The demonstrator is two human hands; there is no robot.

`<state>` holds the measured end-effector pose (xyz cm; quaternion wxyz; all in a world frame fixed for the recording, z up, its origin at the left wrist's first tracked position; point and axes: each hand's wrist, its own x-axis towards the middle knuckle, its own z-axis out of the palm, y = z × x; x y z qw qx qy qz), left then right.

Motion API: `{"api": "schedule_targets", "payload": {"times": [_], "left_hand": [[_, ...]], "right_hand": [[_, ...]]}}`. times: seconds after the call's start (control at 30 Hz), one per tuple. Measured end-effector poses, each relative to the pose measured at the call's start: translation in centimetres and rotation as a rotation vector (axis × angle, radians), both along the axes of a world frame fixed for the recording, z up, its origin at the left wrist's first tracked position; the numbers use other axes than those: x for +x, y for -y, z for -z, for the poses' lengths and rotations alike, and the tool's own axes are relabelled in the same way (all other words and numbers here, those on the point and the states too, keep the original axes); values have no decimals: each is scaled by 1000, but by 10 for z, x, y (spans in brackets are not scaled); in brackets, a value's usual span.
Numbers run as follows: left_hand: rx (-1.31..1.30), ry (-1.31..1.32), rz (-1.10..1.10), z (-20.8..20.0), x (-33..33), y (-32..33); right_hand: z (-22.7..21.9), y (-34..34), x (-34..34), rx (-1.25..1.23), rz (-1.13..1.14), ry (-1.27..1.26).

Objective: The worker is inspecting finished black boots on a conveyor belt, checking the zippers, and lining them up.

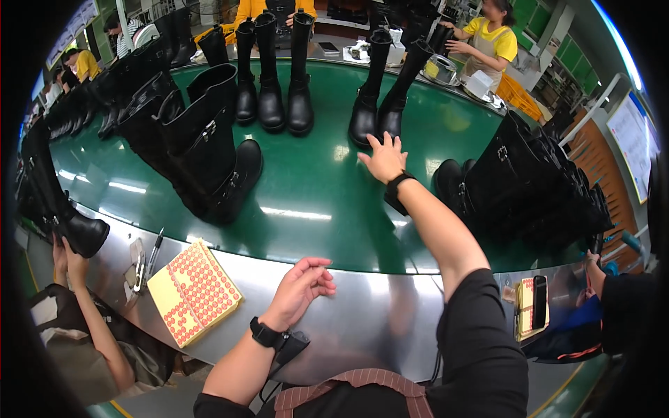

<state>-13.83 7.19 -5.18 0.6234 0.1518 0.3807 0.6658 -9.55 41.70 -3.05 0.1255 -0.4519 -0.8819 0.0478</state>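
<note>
A green-topped counter [313, 181] with a steel edge curves through a workroom. Left of the left hand [300, 289] lie a pen [156, 249] and a stack of sticker sheets [195, 292], with buckled boots [205, 157] beyond. That hand is empty, fingers loosely curled. The right hand [385, 159], empty, fingers spread wide, is at the toes of a black boot pair [364, 111]; contact cannot be told. Right of it stand clustered boots [519, 177]; a phone [539, 302] lies nearer the body.
</note>
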Motion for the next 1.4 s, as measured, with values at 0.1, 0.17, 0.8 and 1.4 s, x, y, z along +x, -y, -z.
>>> {"api": "schedule_targets", "payload": {"times": [0.1,0.17,0.8,1.4], "left_hand": [[8,-10,7,4,0,0],[51,-16,20,6,-1,-1],[28,-1152,-97,-47,36,52],[-179,-2046,-175,-62,62,204]], "right_hand": [[-48,55,71,21,-248,88],[-87,97,131,-80,-337,15],[-51,307,501,124,246,-113],[-46,217,511,259,431,-143]]}}
